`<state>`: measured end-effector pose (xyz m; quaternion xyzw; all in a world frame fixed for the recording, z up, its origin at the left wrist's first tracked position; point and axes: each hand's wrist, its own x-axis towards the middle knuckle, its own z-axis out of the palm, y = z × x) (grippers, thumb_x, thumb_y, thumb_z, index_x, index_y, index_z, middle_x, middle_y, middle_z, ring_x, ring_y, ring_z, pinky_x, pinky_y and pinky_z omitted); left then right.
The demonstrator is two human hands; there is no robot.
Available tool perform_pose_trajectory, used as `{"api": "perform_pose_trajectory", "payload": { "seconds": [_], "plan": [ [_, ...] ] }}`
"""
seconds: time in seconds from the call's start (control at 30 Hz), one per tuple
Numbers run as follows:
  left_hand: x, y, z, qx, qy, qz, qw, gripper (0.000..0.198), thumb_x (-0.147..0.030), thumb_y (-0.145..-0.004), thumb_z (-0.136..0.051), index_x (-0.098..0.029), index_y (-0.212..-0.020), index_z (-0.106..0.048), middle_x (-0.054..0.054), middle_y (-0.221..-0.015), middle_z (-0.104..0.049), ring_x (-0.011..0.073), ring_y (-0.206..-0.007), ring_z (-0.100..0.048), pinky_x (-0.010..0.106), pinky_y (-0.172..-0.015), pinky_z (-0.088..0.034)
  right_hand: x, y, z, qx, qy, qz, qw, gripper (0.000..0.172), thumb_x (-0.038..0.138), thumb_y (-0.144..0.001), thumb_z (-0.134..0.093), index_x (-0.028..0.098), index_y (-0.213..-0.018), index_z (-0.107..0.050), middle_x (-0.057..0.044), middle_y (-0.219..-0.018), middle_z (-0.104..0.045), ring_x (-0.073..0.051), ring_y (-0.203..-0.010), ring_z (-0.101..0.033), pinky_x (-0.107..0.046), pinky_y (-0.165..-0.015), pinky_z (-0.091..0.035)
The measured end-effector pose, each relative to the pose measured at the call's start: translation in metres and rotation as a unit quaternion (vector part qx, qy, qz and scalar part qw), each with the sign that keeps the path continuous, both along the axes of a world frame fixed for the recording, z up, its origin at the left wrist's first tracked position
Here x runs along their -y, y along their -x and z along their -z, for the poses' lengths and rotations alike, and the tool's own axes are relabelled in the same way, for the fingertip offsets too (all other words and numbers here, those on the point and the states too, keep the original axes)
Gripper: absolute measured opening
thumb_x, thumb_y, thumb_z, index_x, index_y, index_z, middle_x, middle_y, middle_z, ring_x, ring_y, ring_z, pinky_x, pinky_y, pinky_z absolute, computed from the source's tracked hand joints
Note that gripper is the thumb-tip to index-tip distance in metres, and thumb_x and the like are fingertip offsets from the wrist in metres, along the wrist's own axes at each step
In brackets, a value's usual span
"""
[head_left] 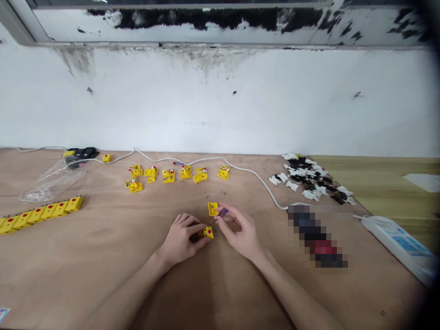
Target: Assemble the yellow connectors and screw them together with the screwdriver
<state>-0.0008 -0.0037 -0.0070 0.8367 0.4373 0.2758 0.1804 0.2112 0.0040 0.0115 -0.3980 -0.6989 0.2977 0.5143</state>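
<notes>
My left hand [184,238] grips a small yellow plug housing [208,232] with a red dot, low over the wooden table. Between the thumb and fingers of my right hand [242,231] is a screwdriver with a purple handle [223,212]; its thin shaft slants down to the yellow plug housing. Just beyond my fingers lies a yellow housing half [212,209], its inner side facing up. The exact spot where the screwdriver tip meets the plug is too small to tell.
Opened yellow plugs [186,172] lie in a group farther back. Finished-looking yellow plugs [41,213] form a row at left, near a clear plastic bag [51,181]. A white cable [247,170] runs along the back to a power strip [398,243]. Black and white scraps [309,178] lie at right.
</notes>
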Motion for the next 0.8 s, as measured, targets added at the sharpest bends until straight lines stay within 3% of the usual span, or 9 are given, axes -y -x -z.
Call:
{"api": "perform_pose_trajectory", "payload": {
  "seconds": [0.27,0.4,0.5,0.57,0.63,0.73,0.8],
  "plan": [
    [-0.001,0.0,0.001,-0.002,-0.002,0.003,1.0,0.028,-0.043,-0.087,-0.07,-0.027,-0.11,-0.074,0.005,-0.101,-0.07,0.0229,-0.096,-0.06,0.04,-0.086,-0.046,0.0,-0.004,-0.026,0.069,-0.074,-0.04,0.994,0.036,0.011,-0.096,-0.053,0.024,-0.128,-0.061,-0.008,-0.115,-0.072,-0.02,-0.105,-0.069,-0.036,-0.093,-0.056],
    [-0.001,0.0,0.003,0.0,-0.003,0.004,1.0,0.028,-0.043,-0.087,-0.071,-0.027,-0.109,-0.074,0.005,-0.103,-0.07,0.023,-0.097,-0.06,0.04,-0.087,-0.046,-0.002,-0.005,-0.038,0.084,-0.073,-0.055,0.992,0.02,0.014,-0.095,-0.059,0.023,-0.111,-0.066,-0.004,-0.097,-0.073,-0.018,-0.088,-0.07,-0.029,-0.079,-0.057],
    [0.0,0.001,0.004,0.003,-0.003,0.001,1.0,0.029,-0.043,-0.087,-0.071,-0.027,-0.11,-0.074,0.005,-0.102,-0.07,0.0226,-0.097,-0.06,0.04,-0.087,-0.045,-0.004,-0.006,-0.048,0.155,-0.084,-0.027,0.984,0.007,0.02,-0.096,-0.06,0.02,-0.102,-0.064,-0.003,-0.087,-0.068,-0.016,-0.076,-0.066,-0.027,-0.071,-0.053],
    [0.0,0.001,0.004,0.003,-0.003,-0.001,1.0,0.029,-0.043,-0.086,-0.071,-0.027,-0.11,-0.074,0.005,-0.102,-0.07,0.0227,-0.096,-0.06,0.04,-0.087,-0.046,-0.005,-0.006,-0.059,0.24,-0.09,-0.024,0.966,0.008,0.024,-0.099,-0.057,0.019,-0.102,-0.062,-0.003,-0.086,-0.066,-0.014,-0.072,-0.064,-0.026,-0.068,-0.05],
    [0.0,0.0,0.004,0.003,-0.002,-0.001,1.0,0.029,-0.043,-0.086,-0.071,-0.027,-0.109,-0.075,0.005,-0.101,-0.07,0.0229,-0.096,-0.06,0.04,-0.087,-0.046,-0.005,-0.006,-0.073,0.378,-0.103,-0.049,0.919,0.01,0.024,-0.1,-0.054,0.018,-0.101,-0.061,-0.003,-0.088,-0.065,-0.015,-0.071,-0.064,-0.028,-0.064,-0.047],
    [0.0,0.0,0.003,0.004,-0.003,-0.001,1.0,0.03,-0.044,-0.086,-0.071,-0.027,-0.111,-0.074,0.005,-0.101,-0.07,0.0228,-0.096,-0.06,0.04,-0.087,-0.046,-0.005,-0.003,-0.094,0.584,-0.165,-0.09,0.79,0.009,0.012,-0.095,-0.055,0.017,-0.094,-0.062,-0.005,-0.091,-0.064,-0.018,-0.068,-0.062,-0.03,-0.055,-0.039],
    [0.0,0.0,0.002,0.004,-0.004,-0.002,1.0,0.029,-0.044,-0.087,-0.07,-0.027,-0.11,-0.074,0.005,-0.101,-0.07,0.0226,-0.096,-0.06,0.04,-0.087,-0.046,-0.005,0.001,-0.105,0.646,-0.219,-0.127,0.72,0.011,0.006,-0.089,-0.058,0.016,-0.092,-0.062,-0.007,-0.092,-0.064,-0.021,-0.074,-0.062,-0.031,-0.056,-0.037]
  ]
}}
